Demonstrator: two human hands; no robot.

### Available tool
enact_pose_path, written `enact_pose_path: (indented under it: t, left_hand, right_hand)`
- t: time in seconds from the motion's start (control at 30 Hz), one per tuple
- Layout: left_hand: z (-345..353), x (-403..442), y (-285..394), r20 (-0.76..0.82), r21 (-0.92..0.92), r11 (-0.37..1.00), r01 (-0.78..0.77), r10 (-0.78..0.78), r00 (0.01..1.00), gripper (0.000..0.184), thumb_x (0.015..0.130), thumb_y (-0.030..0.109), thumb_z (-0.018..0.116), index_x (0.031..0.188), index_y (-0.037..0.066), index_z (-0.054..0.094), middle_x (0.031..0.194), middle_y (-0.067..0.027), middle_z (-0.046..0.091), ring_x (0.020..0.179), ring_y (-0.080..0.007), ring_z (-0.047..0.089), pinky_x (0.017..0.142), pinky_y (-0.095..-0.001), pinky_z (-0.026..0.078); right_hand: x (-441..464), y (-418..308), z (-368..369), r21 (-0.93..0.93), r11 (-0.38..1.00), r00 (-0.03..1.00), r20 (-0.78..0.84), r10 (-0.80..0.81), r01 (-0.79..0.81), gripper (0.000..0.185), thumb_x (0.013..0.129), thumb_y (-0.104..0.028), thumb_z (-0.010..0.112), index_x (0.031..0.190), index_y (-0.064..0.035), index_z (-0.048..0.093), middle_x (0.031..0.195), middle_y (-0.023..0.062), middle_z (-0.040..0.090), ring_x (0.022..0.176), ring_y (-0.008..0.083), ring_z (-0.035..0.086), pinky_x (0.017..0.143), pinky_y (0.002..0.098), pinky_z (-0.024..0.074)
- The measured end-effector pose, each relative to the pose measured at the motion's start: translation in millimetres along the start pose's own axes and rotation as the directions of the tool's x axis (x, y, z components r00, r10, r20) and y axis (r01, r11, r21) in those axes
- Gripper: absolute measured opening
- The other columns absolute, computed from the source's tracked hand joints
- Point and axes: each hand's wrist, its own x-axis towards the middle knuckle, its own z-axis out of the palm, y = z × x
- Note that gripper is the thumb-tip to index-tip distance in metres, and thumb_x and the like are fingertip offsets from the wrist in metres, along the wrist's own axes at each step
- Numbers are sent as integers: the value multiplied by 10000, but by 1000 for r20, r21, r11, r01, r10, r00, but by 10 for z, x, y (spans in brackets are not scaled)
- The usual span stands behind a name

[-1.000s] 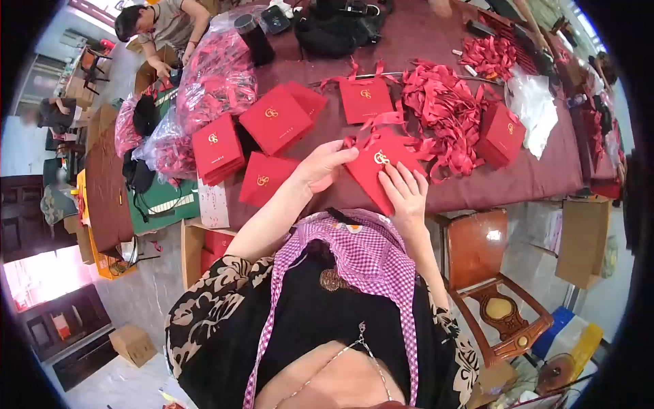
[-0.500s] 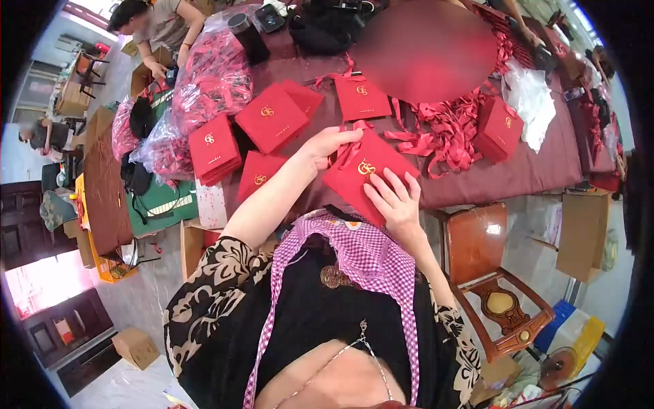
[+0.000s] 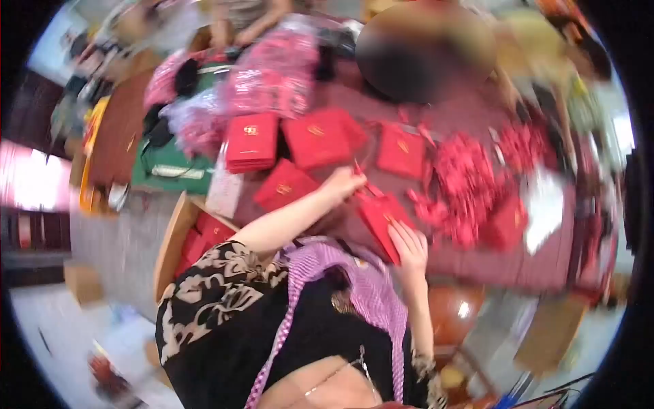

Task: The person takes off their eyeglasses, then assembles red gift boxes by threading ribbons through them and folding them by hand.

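Note:
A red gift bag (image 3: 383, 219) with a small gold emblem is held tilted in front of my body, over the table's near edge. My left hand (image 3: 346, 182) is closed at its upper end, pinching the red ribbon (image 3: 368, 191) there. On the lower right side of the bag, my right hand (image 3: 411, 247) grips its edge, fingers lying across the front. Just left of my left forearm lies another red bag (image 3: 285, 186). The picture is blurred, so fine detail of the ribbon is lost.
Stacked red bags (image 3: 251, 146) and more bags (image 3: 319, 140) lie on the dark red tablecloth (image 3: 504, 264). A tangle of red ribbons (image 3: 466, 177) sits to the right, near white plastic (image 3: 546, 208). A box with red bags (image 3: 204, 238) stands lower left. Other people are across the table.
My view has turned, shifting the table contents down and mostly right. The bag has tipped to a more edge-on angle, with my left hand still at the ribbon and my right hand at its side.

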Motion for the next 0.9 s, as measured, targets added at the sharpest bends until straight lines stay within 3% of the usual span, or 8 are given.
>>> enact_pose_path:
  t: [0.03,0.1,0.17,0.37,0.57,0.7,0.83,0.9]
  left_hand:
    - [-37,-122,87,-89,-73,979,-191,185,979,240,839,288,597,831,51,635,685,-27,589,619,-132,523,523,-328,424]
    - [-199,-16,-116,-160,-144,964,-225,202,966,278,861,319,574,832,53,648,743,-55,608,646,-146,529,536,-337,425]
    - [-226,-470,269,-229,-307,952,18,-92,969,363,910,367,513,1016,28,589,784,-95,635,547,-156,554,432,-317,435]
    - [-632,-948,84,-182,-263,964,25,-75,981,299,906,280,504,1015,13,584,830,-111,646,552,-162,570,455,-292,477]
    - [-887,-1498,-268,-339,-320,947,15,-130,932,306,891,279,520,1006,6,597,815,-95,642,572,-149,571,473,-278,477]
    - [-980,-1586,-410,-423,-312,943,114,-246,872,299,888,266,527,1014,4,597,789,-84,643,558,-150,575,464,-279,477]
    - [-1048,-1593,-327,-570,-113,986,126,-168,805,239,886,235,533,971,27,616,783,-108,645,597,-203,608,522,-323,499]
    - [-1124,-1425,-566,-697,451,891,-53,389,603,226,854,219,570,919,7,616,787,-164,635,714,-328,626,632,-410,506]
  right_hand:
    - [120,55,-22,-15,1000,1000,-3,-20,20,516,656,-31,594,1171,-59,605,1197,118,604,1129,270,557,941,440,388]
    - [422,166,-44,-40,999,998,-49,-39,37,461,687,11,603,1146,-11,613,1155,162,622,1085,308,579,917,420,408]
    - [666,325,-55,-63,995,977,-197,-84,73,511,664,64,594,1169,-13,608,1151,155,629,1070,320,586,913,415,417]
    - [1601,1051,468,-386,921,969,-209,-131,42,576,760,29,479,1321,-101,475,1380,119,472,1218,289,480,941,437,364]
    - [1528,1753,1521,-529,847,909,374,183,47,638,770,-75,524,1392,-111,387,1487,118,316,1342,310,327,945,550,379]
    - [1520,1826,1651,-421,904,814,498,300,-76,684,800,-161,578,1422,-75,307,1500,156,255,1368,338,260,974,594,356]
    - [1528,1904,1577,-305,950,827,516,222,-65,783,760,-279,699,1408,-54,321,1487,157,264,1361,349,263,986,598,346]
    - [1524,1862,1571,-274,959,855,480,199,-69,788,733,-281,721,1392,-55,353,1489,158,261,1353,356,275,1000,579,340]
